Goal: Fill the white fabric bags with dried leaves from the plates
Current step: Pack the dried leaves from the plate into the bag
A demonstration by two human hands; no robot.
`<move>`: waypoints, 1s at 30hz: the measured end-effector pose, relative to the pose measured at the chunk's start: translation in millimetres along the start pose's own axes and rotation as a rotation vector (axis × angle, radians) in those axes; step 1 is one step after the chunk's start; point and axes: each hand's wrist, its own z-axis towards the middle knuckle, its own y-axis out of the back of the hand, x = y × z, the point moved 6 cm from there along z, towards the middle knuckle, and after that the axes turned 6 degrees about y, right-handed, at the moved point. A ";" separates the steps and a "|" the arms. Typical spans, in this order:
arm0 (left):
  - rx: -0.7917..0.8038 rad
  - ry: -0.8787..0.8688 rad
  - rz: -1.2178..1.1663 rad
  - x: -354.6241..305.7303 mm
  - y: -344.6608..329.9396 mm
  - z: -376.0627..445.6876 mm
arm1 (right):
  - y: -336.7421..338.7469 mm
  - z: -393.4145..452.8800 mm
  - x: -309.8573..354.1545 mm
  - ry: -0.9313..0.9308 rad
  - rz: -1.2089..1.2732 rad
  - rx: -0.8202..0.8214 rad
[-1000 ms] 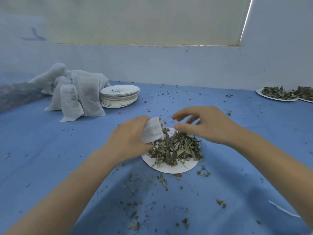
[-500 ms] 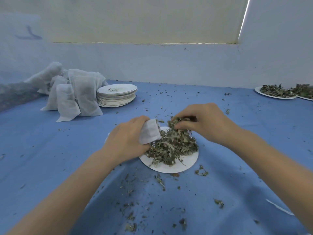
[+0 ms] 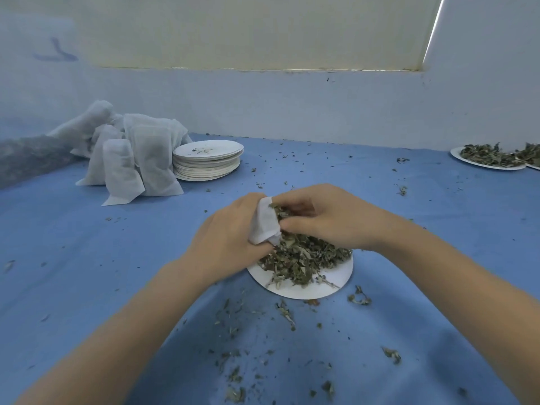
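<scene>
My right hand (image 3: 330, 217) is pinching a clump of dried leaves between curled fingers and thumb, pressing it against the mouth of the small white fabric bag (image 3: 264, 226). My left hand (image 3: 230, 244) is gripping that bag, fingers wrapped around its body so the opening is facing my right hand; bits of leaf are showing at the rim. How full the bag is, I cannot tell.

Both hands are hovering over the near paper plate (image 3: 304, 285), which is lying on the blue cloth (image 3: 87, 258) and carrying a heap of dried leaves (image 3: 301, 258) piled toward its far side. The plate's near edge is showing bare white.

Crumbs and loose leaf fragments (image 3: 286, 314) are lying scattered on the cloth in front of the plate and further toward me.

Farther out to my left, a pile of filled white bags (image 3: 140, 162) is leaning together, just beside a stack of empty paper plates (image 3: 209, 162) with a few crumbs on the top one. Far to my right, near the wall, another plate of leaves (image 3: 488, 156) is sitting on the cloth, with a second one touching it at the picture's edge.
</scene>
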 end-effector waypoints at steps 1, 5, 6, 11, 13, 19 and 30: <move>-0.001 0.003 0.000 1.7 0.0 -0.1 | -0.6 -0.2 -0.2 -0.001 0.002 -0.013; -0.009 0.036 -0.070 3.2 -0.8 -1.4 | 7.7 1.8 1.2 -0.002 -0.055 -0.258; -0.012 0.040 -0.087 3.1 -0.8 -1.9 | 8.6 2.3 1.3 0.003 -0.082 -0.279; -0.053 0.058 -0.117 0.0 -1.6 -0.8 | 1.5 7.6 1.5 0.000 -0.123 -0.260; -0.065 0.074 -0.068 -2.3 -2.2 1.4 | -6.5 11.8 3.2 0.006 -0.151 -0.159; -0.009 -0.007 0.041 -2.2 -3.5 4.1 | -15.7 9.0 0.2 -0.052 -0.081 0.209; -0.031 -0.010 0.075 -2.6 -4.8 3.6 | 7.8 6.0 -12.2 0.002 0.006 -0.211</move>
